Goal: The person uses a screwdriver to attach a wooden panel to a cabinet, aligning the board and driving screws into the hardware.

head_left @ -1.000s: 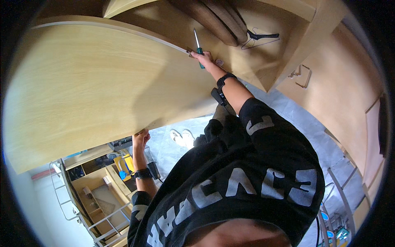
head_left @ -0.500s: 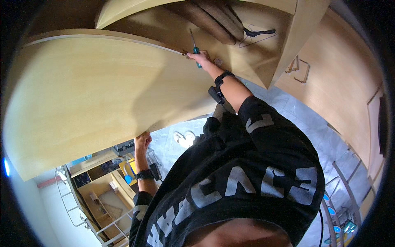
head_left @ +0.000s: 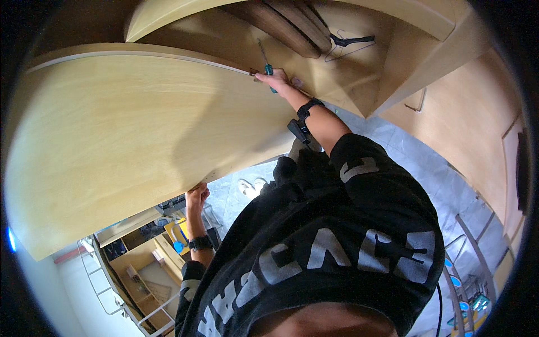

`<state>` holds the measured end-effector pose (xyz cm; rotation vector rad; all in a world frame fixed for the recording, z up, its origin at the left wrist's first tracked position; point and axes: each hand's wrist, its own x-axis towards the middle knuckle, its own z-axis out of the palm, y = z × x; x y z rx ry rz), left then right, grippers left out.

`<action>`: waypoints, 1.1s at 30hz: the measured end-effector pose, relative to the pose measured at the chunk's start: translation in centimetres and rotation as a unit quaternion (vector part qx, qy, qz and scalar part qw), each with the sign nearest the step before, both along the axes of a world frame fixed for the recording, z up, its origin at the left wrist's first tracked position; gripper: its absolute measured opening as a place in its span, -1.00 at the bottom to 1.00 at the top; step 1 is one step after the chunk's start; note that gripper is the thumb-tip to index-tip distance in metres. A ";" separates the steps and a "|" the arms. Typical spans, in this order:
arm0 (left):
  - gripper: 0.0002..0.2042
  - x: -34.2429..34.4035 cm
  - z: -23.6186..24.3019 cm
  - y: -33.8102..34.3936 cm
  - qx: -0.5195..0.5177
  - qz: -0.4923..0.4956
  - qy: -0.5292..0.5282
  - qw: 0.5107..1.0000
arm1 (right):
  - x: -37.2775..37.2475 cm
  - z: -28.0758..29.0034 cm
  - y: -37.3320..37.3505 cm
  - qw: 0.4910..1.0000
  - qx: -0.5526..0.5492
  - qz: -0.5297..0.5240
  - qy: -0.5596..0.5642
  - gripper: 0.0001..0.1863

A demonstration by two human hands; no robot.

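Note:
A large light-wood door panel [head_left: 123,129] fills the left side of the head view. My left hand [head_left: 196,196] is closed on the near edge of this panel. At the far edge my right hand [head_left: 274,78] is wrapped round a screwdriver [head_left: 269,69] with a green handle. Its thin metal shaft points away from me into the wardrobe. The thumb and fingertips of the right hand touch the panel's edge beside a small brown metal fitting [head_left: 254,72], perhaps a hinge. The fingers of the left hand are partly hidden behind the edge.
Inside the open wardrobe [head_left: 365,73] lie a hanger [head_left: 352,41] and long brown boards [head_left: 281,28]. Another wooden front with a handle [head_left: 416,102] stands at the right. White shoes [head_left: 251,186] rest on the grey floor [head_left: 224,196]. Desk shelves [head_left: 143,264] and bed rails are lower left.
My view has shifted slightly. At the right, the wardrobe's side now covers one of the handles seen before. Both hands keep their holds on the screwdriver and the door panel.

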<state>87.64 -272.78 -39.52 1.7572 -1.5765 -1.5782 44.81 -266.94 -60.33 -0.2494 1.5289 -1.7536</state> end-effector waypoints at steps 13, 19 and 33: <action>-0.88 0.2 -0.1 -1.1 0.010 -0.033 0.031 0.999 | 0.6 -2.0 -1.6 0.998 -0.029 -0.060 0.021 -0.61; -0.89 0.1 0.0 -0.2 0.007 -0.042 0.020 0.999 | 1.0 -0.4 -0.6 0.997 0.007 -0.060 0.046 -0.53; -0.82 -1.6 -1.4 -0.7 0.231 -0.449 -0.335 0.795 | -0.5 -3.0 4.5 0.983 0.128 0.007 0.133 -0.61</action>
